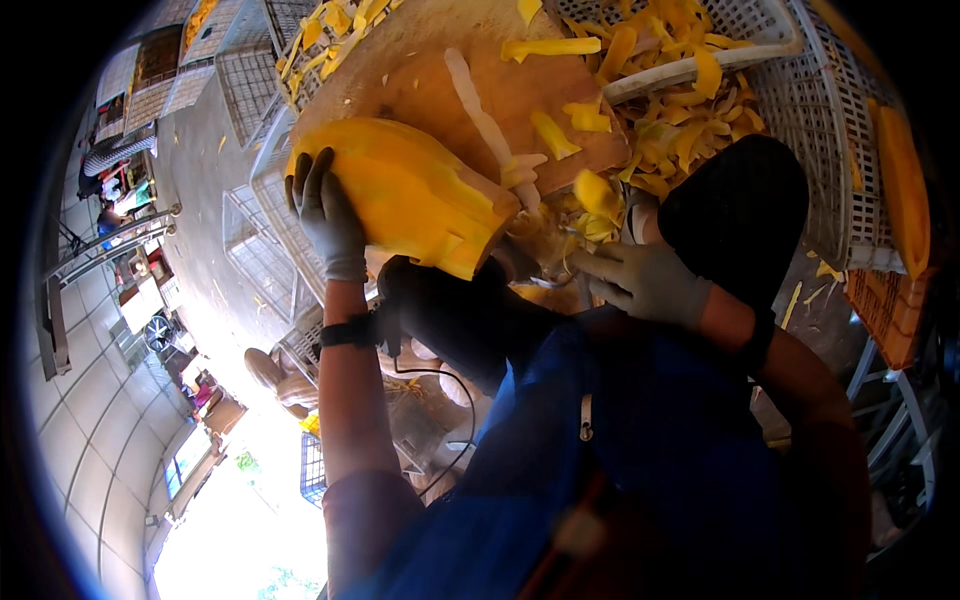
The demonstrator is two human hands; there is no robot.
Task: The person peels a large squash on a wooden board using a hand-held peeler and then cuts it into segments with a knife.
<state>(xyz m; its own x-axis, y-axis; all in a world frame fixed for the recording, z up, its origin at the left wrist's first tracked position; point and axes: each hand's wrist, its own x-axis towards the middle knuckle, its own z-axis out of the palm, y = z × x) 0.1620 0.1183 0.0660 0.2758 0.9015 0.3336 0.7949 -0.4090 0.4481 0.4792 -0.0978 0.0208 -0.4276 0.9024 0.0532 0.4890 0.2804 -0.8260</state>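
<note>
A large peeled orange squash (405,187) lies at a slant across the near left part of a wooden board (420,71), its near end above my knee. My gloved left hand (330,221) grips its left end, the dark-coated fingers spread along the surface. My gloved right hand (645,281) is to the right of the squash and apart from it, fingers bent and pointing left. At those fingertips shows a thin metal tool (559,283), apparently a peeler, mostly hidden. Peel strips (555,135) and a long pale strip (476,101) lie on the board.
A white plastic basket (795,165) and heaped peelings (675,142) stand at the right. Another peeled squash (900,191) rests on the basket's far side. White crates (259,247) line the left. Unpeeled squashes (281,379) lie behind my left arm. People are in the distance.
</note>
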